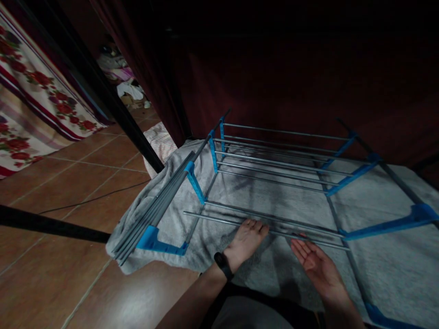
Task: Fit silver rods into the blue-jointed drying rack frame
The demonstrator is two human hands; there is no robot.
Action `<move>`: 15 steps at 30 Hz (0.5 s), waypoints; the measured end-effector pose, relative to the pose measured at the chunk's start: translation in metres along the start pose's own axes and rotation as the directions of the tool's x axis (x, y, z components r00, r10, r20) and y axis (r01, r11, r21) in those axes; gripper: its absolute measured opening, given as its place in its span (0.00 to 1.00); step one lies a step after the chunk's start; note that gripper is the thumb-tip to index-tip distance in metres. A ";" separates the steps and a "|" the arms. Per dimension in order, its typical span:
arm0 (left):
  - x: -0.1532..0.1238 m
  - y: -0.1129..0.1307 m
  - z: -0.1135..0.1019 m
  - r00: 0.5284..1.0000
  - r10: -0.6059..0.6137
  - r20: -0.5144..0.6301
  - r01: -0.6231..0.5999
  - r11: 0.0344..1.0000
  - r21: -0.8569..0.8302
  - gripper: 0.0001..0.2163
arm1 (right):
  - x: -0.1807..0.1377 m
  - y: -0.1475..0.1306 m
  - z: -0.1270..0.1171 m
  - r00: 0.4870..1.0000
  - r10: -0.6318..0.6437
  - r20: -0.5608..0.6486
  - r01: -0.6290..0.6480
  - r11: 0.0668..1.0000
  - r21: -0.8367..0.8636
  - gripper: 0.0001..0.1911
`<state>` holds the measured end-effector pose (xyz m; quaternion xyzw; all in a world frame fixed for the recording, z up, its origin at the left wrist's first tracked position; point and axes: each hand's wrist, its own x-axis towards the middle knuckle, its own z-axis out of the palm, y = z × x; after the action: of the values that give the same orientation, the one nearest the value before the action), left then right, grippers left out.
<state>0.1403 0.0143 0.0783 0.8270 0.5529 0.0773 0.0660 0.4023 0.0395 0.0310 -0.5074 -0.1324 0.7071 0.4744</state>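
A thin grey metal rod (211, 219) lies low across the near side of a rack frame with blue plastic brackets (195, 183). My left hand (247, 236), with a black band at the wrist, is closed over the middle of this rod, knuckles up. To its right, my right hand (315, 262) is turned palm up, fingers stretched out, its fingertips close to the same rod; whether they touch it I cannot tell. The rod's right end comes near a blue bracket (377, 227). Several rods (274, 156) span the far part of the frame between its two sides.
A bundle of loose grey rods (154, 212) rests at the left on a grey blanket (270, 196). Black metal posts (133, 137) stand at the left over brown floor tiles (78, 178). A dark red curtain (291, 82) hangs behind; a flowered cloth (44, 91) hangs far left.
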 end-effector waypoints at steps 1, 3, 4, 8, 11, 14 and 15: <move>-0.001 -0.001 0.005 1.000 0.019 0.006 -0.019 1.000 0.017 0.21 | 0.003 0.002 -0.002 1.000 0.000 -0.014 0.000 1.000 0.005 0.10; -0.002 -0.002 0.013 0.999 0.048 0.011 -0.049 0.998 0.040 0.23 | 0.009 0.006 -0.008 0.999 -0.014 -0.041 0.014 1.000 -0.004 0.11; -0.003 -0.003 0.017 0.998 0.056 0.011 -0.056 0.997 0.047 0.23 | 0.012 0.008 -0.011 0.998 -0.027 -0.052 0.026 1.000 -0.014 0.12; -0.007 -0.009 0.027 0.998 0.059 0.024 -0.060 0.997 0.056 0.24 | 0.021 0.014 -0.021 0.995 -0.067 -0.076 0.064 0.997 -0.050 0.15; -0.011 -0.016 0.031 0.998 0.049 0.032 -0.050 0.998 0.032 0.25 | 0.023 0.014 -0.025 0.991 -0.081 -0.108 0.074 0.995 -0.062 0.13; -0.015 -0.023 0.032 0.999 0.041 0.035 -0.041 0.999 0.001 0.25 | 0.024 0.011 -0.029 0.986 -0.098 -0.134 0.088 0.993 -0.078 0.10; -0.017 -0.025 0.031 0.999 0.035 0.033 -0.035 0.999 -0.003 0.25 | 0.024 0.009 -0.031 0.985 -0.105 -0.138 0.094 0.992 -0.087 0.09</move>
<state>0.1171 0.0071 0.0419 0.8376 0.5372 0.0654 0.0746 0.4227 0.0456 -0.0028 -0.5678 -0.1518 0.6386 0.4967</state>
